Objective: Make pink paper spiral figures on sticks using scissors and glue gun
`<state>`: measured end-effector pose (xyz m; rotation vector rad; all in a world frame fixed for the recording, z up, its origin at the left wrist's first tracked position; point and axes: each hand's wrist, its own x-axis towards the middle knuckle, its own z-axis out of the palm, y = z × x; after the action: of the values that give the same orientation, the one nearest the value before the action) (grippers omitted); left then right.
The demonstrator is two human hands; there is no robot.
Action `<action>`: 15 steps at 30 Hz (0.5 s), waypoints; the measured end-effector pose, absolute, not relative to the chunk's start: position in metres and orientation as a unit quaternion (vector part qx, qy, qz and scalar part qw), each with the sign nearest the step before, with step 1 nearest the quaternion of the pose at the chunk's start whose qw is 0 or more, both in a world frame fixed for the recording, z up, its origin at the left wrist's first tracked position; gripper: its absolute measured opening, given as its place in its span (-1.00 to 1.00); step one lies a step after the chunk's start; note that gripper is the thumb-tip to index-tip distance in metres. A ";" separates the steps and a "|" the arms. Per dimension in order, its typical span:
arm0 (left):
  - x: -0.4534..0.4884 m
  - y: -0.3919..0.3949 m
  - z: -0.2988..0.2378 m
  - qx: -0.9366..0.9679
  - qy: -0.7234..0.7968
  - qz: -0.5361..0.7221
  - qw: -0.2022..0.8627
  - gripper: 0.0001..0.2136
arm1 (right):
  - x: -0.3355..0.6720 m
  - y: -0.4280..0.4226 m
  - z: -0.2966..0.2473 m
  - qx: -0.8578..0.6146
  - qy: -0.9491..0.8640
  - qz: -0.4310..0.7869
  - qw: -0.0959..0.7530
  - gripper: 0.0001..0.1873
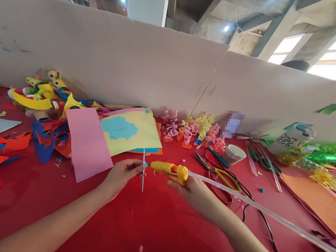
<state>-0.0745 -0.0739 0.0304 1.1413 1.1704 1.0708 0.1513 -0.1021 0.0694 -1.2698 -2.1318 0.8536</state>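
Note:
Between the thumb and fingers of my left hand (125, 173) is a light blue piece of paper (142, 182), seen edge-on as a thin upright strip. My right hand (192, 189) grips a yellow hot glue gun (164, 167), its nozzle pointing left at the paper, close to my left fingertips. Whether the tip touches the paper I cannot tell. A long clear glue stick (238, 199) runs out of the gun's back toward the lower right. Behind my left hand lie a pink sheet (88, 142) and a yellow sheet (147, 130) with a blue cut-out (120, 128) on it.
Scissors (228, 179) and a black cord (265, 224) lie right of the gun, near a paper cup (235, 154). Curly pink and yellow paper pieces (189, 133) stand at the back. Paper crafts (47, 96) pile up left. A white board (103, 57) borders the red table (117, 231).

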 end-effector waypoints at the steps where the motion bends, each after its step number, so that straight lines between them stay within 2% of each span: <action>1: -0.075 -0.074 0.031 0.486 0.497 0.454 0.558 -0.80 | 0.151 -0.102 0.070 -0.467 -0.786 0.315 0.254 -0.67; 15: -0.074 -0.077 0.031 0.488 0.497 0.442 0.565 -0.82 | 0.150 -0.105 0.070 -0.471 -0.798 0.286 0.246 -0.69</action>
<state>-0.0738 -0.0766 0.0307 1.1487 1.1703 1.0392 0.1504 -0.1052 0.0699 -1.2843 -2.1766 0.7811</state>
